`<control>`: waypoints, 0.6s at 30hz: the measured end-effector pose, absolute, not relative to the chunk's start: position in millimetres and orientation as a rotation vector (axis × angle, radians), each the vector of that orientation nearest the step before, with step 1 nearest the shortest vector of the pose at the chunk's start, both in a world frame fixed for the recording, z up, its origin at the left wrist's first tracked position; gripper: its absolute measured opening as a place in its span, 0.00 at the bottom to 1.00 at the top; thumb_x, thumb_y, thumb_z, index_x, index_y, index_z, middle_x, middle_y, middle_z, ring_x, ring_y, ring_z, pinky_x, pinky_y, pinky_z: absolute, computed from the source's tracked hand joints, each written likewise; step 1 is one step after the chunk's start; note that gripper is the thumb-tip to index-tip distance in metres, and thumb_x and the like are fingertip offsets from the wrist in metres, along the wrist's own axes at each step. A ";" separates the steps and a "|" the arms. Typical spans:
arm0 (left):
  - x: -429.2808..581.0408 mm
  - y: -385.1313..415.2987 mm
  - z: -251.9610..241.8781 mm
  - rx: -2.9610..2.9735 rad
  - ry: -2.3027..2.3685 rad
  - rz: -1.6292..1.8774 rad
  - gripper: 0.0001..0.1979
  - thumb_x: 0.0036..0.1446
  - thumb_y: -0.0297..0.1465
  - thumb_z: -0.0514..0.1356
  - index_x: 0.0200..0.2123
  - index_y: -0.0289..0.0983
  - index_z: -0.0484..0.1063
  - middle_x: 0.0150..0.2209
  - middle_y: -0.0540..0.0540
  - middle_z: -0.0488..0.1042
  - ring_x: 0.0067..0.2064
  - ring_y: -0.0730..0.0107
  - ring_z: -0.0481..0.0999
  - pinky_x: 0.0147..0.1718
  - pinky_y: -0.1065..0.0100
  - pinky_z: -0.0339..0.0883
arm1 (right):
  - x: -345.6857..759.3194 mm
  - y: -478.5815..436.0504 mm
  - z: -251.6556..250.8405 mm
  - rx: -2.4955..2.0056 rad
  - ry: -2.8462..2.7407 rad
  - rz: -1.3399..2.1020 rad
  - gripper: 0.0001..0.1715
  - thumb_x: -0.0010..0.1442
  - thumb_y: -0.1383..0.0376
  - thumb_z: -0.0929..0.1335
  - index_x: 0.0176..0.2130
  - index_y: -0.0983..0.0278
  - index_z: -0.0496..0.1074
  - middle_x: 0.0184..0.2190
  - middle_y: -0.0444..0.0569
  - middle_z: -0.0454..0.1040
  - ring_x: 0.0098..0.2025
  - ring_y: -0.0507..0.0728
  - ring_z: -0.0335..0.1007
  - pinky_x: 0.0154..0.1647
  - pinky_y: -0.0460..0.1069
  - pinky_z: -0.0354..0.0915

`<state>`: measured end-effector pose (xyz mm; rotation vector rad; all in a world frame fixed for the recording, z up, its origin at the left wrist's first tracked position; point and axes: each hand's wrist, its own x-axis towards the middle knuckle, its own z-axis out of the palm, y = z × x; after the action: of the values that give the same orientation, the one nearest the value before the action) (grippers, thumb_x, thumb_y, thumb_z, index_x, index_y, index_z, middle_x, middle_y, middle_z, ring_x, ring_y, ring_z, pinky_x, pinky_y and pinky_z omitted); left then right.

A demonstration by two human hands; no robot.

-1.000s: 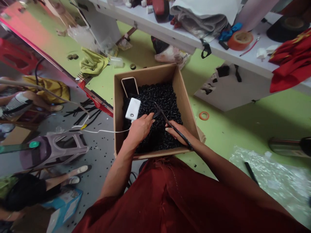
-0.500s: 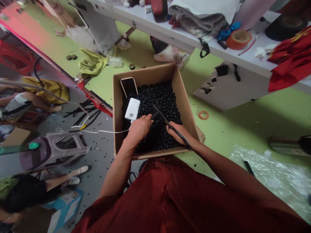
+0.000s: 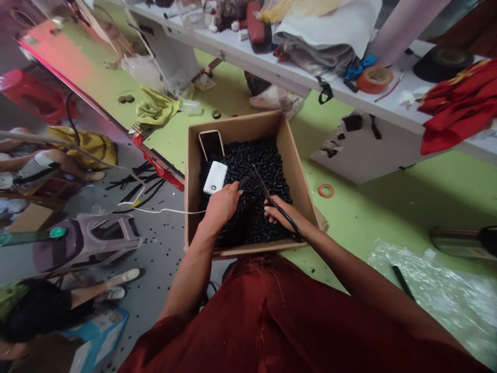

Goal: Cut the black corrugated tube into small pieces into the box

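Observation:
My right hand (image 3: pixel 281 213) is closed around the black handles of a pair of scissors (image 3: pixel 262 185). Their blades point up and left, slightly apart at the tips. Black strips (image 3: pixel 244 183) stick out of my left hand (image 3: pixel 224 203), whose fingers are pinched on them close to the blades; how many it holds is unclear. Both hands are over a cardboard box (image 3: pixel 297 171) filled with small black pieces (image 3: pixel 256 153). Inside the box, a white power bank (image 3: pixel 215 177) lies above my left hand, and a phone (image 3: pixel 212 145) leans in the far left corner.
A white cable (image 3: pixel 166 211) runs left from the box. Above stands a white table (image 3: pixel 287 67) with orange tape (image 3: pixel 375 79) and red cloth (image 3: pixel 462 103). An orange tape ring (image 3: pixel 325 190) and clear plastic sheet (image 3: pixel 438 290) lie on the green floor. People sit at left.
The scissor blades have parted a little near the strips. My hands stay in nearly the same place over the box, while the whole view has shifted slightly.

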<state>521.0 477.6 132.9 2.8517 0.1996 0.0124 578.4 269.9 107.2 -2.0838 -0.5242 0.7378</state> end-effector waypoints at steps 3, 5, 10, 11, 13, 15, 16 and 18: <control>520.5 477.7 132.2 2.837 0.221 0.056 0.20 0.66 0.35 0.45 0.58 0.35 0.61 0.49 0.39 0.74 0.46 0.63 0.76 0.41 0.66 0.67 | 577.2 268.5 110.9 -2.141 -0.622 0.751 0.20 0.61 0.52 0.62 0.48 0.61 0.62 0.32 0.45 0.73 0.32 0.53 0.71 0.36 0.49 0.67; 519.8 477.4 132.4 2.828 0.210 0.084 0.21 0.66 0.36 0.45 0.58 0.34 0.62 0.49 0.39 0.74 0.46 0.62 0.76 0.41 0.66 0.67 | 576.4 268.4 113.8 -2.165 -0.659 0.786 0.24 0.60 0.50 0.63 0.49 0.62 0.61 0.33 0.47 0.73 0.34 0.55 0.71 0.38 0.50 0.66; 518.1 475.4 134.7 2.825 0.143 0.051 0.21 0.67 0.38 0.43 0.57 0.35 0.62 0.48 0.40 0.74 0.44 0.62 0.76 0.39 0.66 0.67 | 576.2 269.8 115.1 -2.151 -0.682 0.811 0.26 0.60 0.48 0.62 0.50 0.63 0.60 0.38 0.50 0.72 0.37 0.56 0.70 0.40 0.52 0.65; 518.0 474.9 135.0 2.827 0.135 0.040 0.22 0.67 0.38 0.43 0.57 0.35 0.62 0.47 0.40 0.75 0.44 0.62 0.76 0.39 0.67 0.67 | 576.3 270.0 114.8 -2.147 -0.683 0.811 0.27 0.60 0.48 0.62 0.50 0.63 0.60 0.38 0.51 0.72 0.38 0.57 0.70 0.41 0.52 0.65; 518.3 473.8 135.0 2.830 0.125 0.026 0.22 0.67 0.38 0.42 0.57 0.35 0.62 0.46 0.40 0.75 0.44 0.63 0.76 0.38 0.67 0.67 | 576.3 270.4 114.6 -2.151 -0.686 0.813 0.27 0.60 0.48 0.62 0.50 0.63 0.60 0.38 0.51 0.72 0.38 0.57 0.70 0.41 0.52 0.65; 518.9 473.0 134.5 2.835 0.121 0.021 0.22 0.67 0.38 0.42 0.57 0.35 0.61 0.46 0.40 0.74 0.44 0.64 0.76 0.38 0.68 0.66 | 576.3 270.7 115.3 -2.159 -0.691 0.816 0.27 0.60 0.48 0.62 0.49 0.63 0.60 0.38 0.51 0.72 0.38 0.57 0.70 0.41 0.52 0.65; 519.2 472.7 134.1 2.839 0.118 0.019 0.21 0.67 0.38 0.42 0.57 0.35 0.61 0.46 0.40 0.74 0.43 0.64 0.76 0.38 0.68 0.66 | 576.2 270.8 115.8 -2.162 -0.692 0.816 0.26 0.60 0.48 0.63 0.49 0.63 0.60 0.39 0.51 0.72 0.38 0.57 0.71 0.41 0.52 0.65; 519.8 472.3 133.1 2.847 0.115 0.013 0.21 0.67 0.38 0.42 0.57 0.36 0.61 0.46 0.41 0.74 0.43 0.64 0.76 0.37 0.68 0.66 | 576.2 271.1 116.9 -2.162 -0.690 0.813 0.26 0.60 0.48 0.63 0.49 0.63 0.60 0.39 0.51 0.72 0.38 0.57 0.71 0.41 0.52 0.65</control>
<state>519.8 472.3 133.1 2.8469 0.1145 0.0129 576.2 271.1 116.9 -2.1625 -0.6896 0.8127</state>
